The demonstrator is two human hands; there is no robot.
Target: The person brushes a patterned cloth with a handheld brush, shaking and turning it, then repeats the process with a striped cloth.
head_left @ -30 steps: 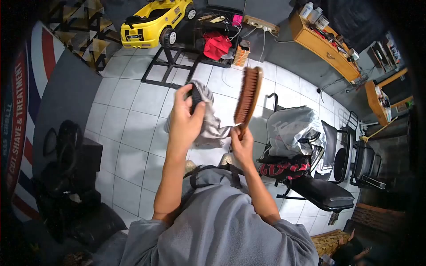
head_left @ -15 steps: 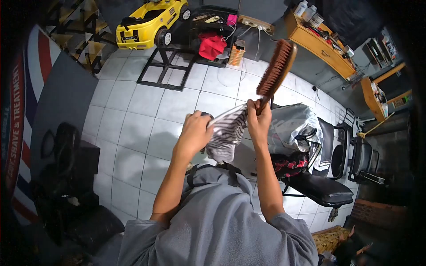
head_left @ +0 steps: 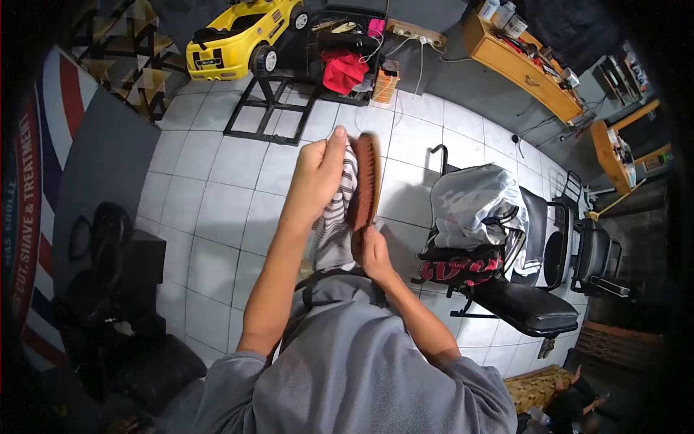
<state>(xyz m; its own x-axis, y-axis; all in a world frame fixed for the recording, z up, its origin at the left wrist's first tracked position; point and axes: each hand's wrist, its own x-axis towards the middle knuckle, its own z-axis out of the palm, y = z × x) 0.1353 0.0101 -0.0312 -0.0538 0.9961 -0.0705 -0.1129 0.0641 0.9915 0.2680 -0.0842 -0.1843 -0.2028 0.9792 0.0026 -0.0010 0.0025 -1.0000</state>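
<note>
My left hand [head_left: 318,173] is raised in front of my body, its fingers closed around the upper end of a striped cloth [head_left: 334,231]. The cloth, white with dark stripes, hangs down from there toward my waist. Lower and to the right, my right hand [head_left: 374,254] grips the handle of a wooden brush [head_left: 369,181] with reddish-brown bristles. Upright, the brush has its bristles turned left against the cloth. Most of the handle is hidden in my right fist.
A black padded chair [head_left: 520,307] with a silvery cape [head_left: 481,202] over it stands to my right. Ahead are a black metal frame [head_left: 271,108], a yellow toy car [head_left: 242,43] and a cart with a red cloth [head_left: 343,71]. A wooden drawer shelf [head_left: 524,76] hangs on the right wall.
My right hand has brought the brush down and left, from above the chair side to the cloth. The left hand has risen, pulling the cloth more upright.
</note>
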